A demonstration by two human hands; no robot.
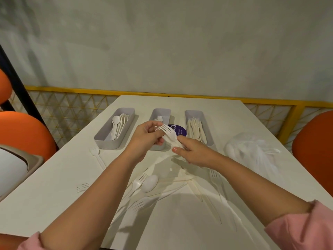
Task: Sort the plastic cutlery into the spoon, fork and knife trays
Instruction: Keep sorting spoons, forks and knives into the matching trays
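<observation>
Three grey trays stand in a row at the far side of the white table: a spoon tray point(100, 141) on the left, a fork tray point(166, 112) in the middle, a knife tray point(210, 139) on the right. Both hands meet just in front of the fork tray. My left hand point(146, 138) pinches the tines of a small bundle of white forks point(168, 131). My right hand point(194, 152) grips the handles of the same bundle. A pile of loose white cutlery point(149, 183) lies on the table under my forearms.
A clear plastic bag point(252, 150) with more cutlery lies at the right. A single fork point(95, 152) lies near the spoon tray and another point(82, 186) at the left. A purple round sticker point(177, 129) shows between the trays. Orange chairs point(313, 150) flank the table.
</observation>
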